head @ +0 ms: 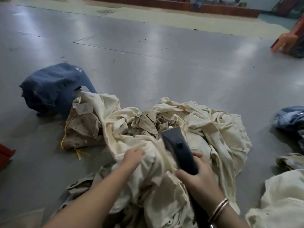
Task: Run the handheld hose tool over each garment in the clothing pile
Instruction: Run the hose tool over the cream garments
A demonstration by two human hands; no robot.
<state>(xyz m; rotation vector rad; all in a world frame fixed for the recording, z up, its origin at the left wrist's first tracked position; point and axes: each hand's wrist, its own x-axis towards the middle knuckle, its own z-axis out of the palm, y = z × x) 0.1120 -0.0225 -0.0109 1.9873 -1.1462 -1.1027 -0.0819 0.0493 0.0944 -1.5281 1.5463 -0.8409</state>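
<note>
A pile of cream and tan garments (213, 129) lies on the grey floor in front of me. My right hand (199, 178) grips the dark handle of the handheld hose tool (176, 145), whose flat head points away from me onto the middle of the pile. Its hose runs back under my right wrist. My left hand (133, 156) pinches a fold of a cream garment (115, 116) just left of the tool. A tan garment (82, 127) with a paper tag and yellow cord lies at the pile's left edge.
A blue garment (52, 87) is heaped at the left behind the pile. More denim (291, 119) and cream cloth (279, 199) lie at the right. A red item (5, 153) shows at the left edge. An orange stool (289, 40) stands far right.
</note>
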